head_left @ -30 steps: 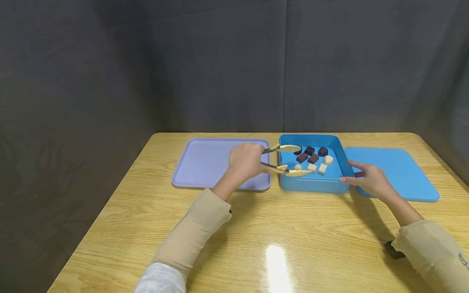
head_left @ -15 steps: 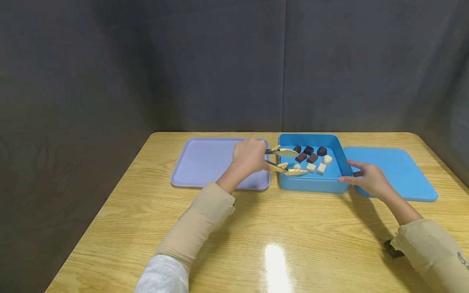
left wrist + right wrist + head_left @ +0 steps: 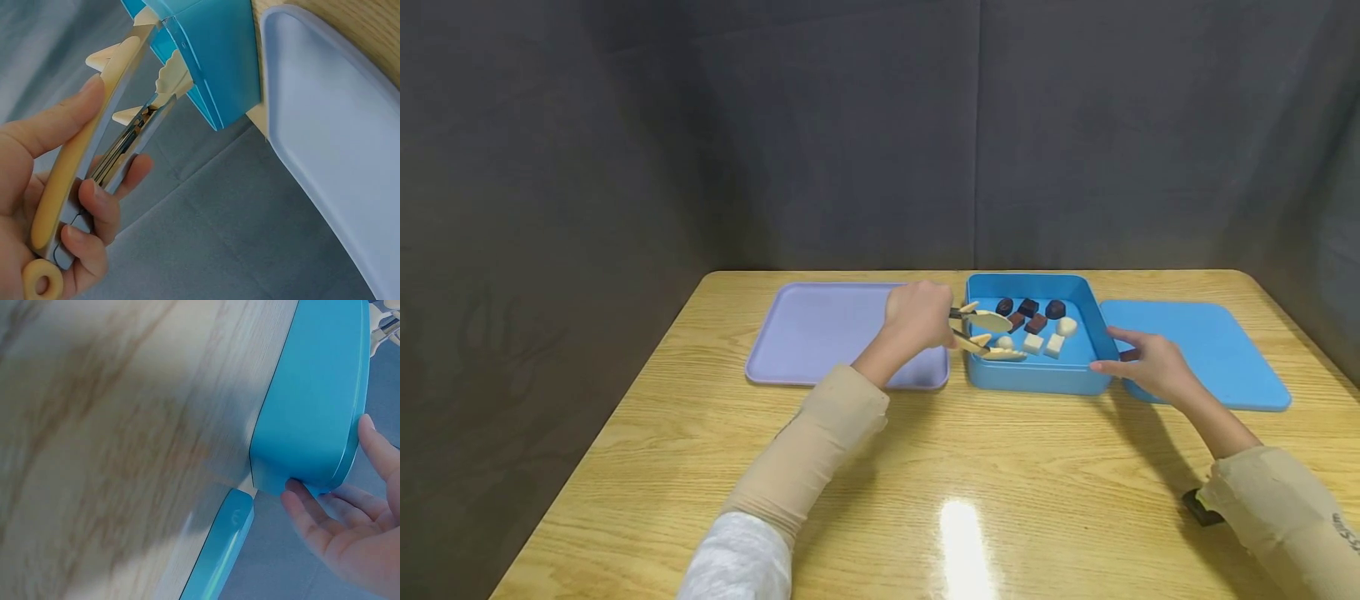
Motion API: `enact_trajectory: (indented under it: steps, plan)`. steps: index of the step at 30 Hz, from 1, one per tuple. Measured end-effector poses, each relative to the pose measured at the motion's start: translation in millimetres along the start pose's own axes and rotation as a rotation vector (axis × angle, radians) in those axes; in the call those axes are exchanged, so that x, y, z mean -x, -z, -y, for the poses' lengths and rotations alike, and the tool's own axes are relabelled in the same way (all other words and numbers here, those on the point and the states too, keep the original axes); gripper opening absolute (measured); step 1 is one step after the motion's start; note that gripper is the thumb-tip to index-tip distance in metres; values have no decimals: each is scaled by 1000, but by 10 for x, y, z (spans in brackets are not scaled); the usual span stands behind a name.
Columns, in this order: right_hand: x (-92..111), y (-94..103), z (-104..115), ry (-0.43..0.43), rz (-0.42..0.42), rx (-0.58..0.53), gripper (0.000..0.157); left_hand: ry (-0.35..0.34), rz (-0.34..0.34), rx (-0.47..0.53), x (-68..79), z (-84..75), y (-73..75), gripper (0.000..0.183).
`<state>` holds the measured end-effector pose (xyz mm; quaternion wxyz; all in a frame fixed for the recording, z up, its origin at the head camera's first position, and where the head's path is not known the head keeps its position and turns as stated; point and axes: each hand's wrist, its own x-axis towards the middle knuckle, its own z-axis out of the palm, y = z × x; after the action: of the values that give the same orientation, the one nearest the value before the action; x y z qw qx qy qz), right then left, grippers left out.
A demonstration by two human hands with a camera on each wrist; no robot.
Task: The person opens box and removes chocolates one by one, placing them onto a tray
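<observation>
Head view | tongs (image 3: 990,321): grip hidden by left hand (image 3: 919,315) | tray (image 3: 820,333): partly covered | sleeve print (image 3: 1345,533): probably lettering, cropped

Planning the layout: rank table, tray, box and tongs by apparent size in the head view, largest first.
Table
Tray and box, too close to rank; left hand hides part of the tray
Tongs

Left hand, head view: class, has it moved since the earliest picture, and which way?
Yes. Judged against the lilac tray, the left hand has moved rightward, towards the blue box.
</observation>
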<state>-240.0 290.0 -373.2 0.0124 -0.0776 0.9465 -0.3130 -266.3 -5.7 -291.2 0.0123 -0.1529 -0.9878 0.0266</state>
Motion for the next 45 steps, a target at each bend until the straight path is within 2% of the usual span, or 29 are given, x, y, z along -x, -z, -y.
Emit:
enact_trajectory:
  steps: [15,26,37,45]
  plan:
    - [-4,-2,10,-6,6,8,78,-21,22,-44,-115,-44,35,35]
    - [-7,12,1,-9,10,-2,79,-19,39,-49,-135,-23,21,41]
    - [-5,17,-35,-12,14,-15,79,-29,13,0,-107,-3,-4,35]
    - [-14,11,-73,6,10,-16,79,-15,32,37,-99,21,-27,31]
